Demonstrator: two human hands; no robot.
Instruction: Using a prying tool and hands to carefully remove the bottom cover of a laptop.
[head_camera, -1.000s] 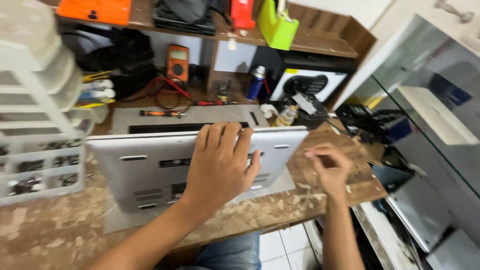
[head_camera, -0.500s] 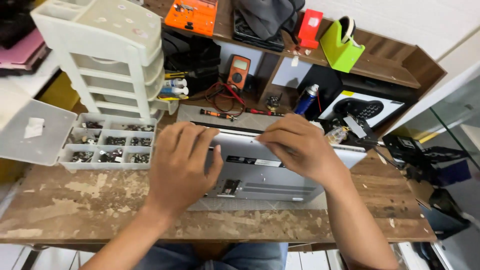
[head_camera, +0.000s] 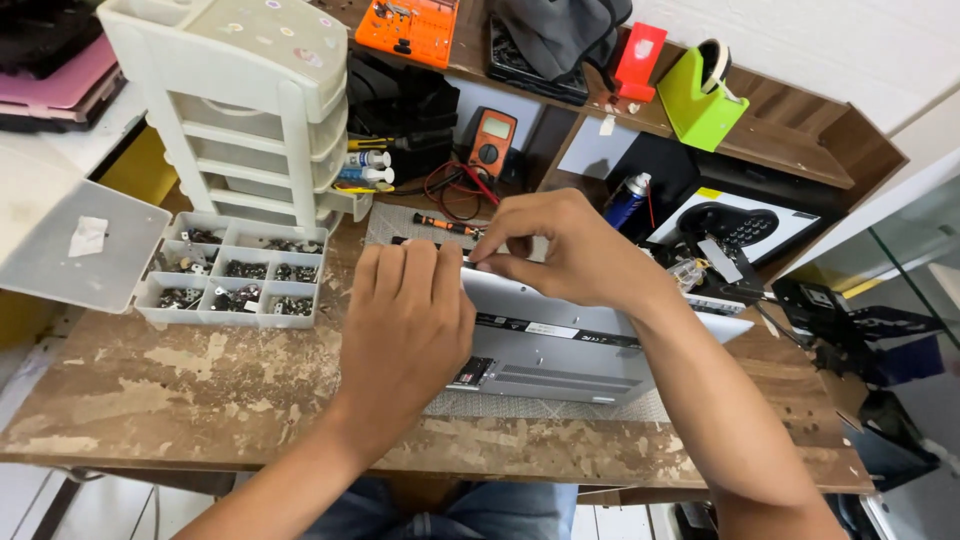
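Nearest the camera, lying bare along the front: the worn, paint-flaked wooden workbench (head_camera: 200, 400)

Pressing flat on the upturned silver laptop (head_camera: 560, 350), palm down, fingers together and stretched forward, gripping nothing: the left hand (head_camera: 405, 330)

Lying bottom side up on a pale mat at the middle of the bench, vents and a dark strip showing between the two forearms: that laptop

Reaching in from the right over the laptop's far edge, fingers curled and pinching at that edge close to the left fingertips; impossible to tell whether anything small is being held between them: the right hand (head_camera: 560, 250)

Sitting left of the laptop, lid swung open to the left, compartments holding small dark screws and parts: a clear parts box (head_camera: 235, 285)

Standing behind it: a pale plastic drawer tower (head_camera: 250, 110)

Lying just beyond the hands: a small orange-handled screwdriver (head_camera: 447, 224)

Farther back, leaning with red and black leads coiled in front: an orange multimeter (head_camera: 490, 145)

Resting on the wooden shelf at the rear: an orange tool case (head_camera: 415, 28) and a green tape dispenser (head_camera: 697, 95)
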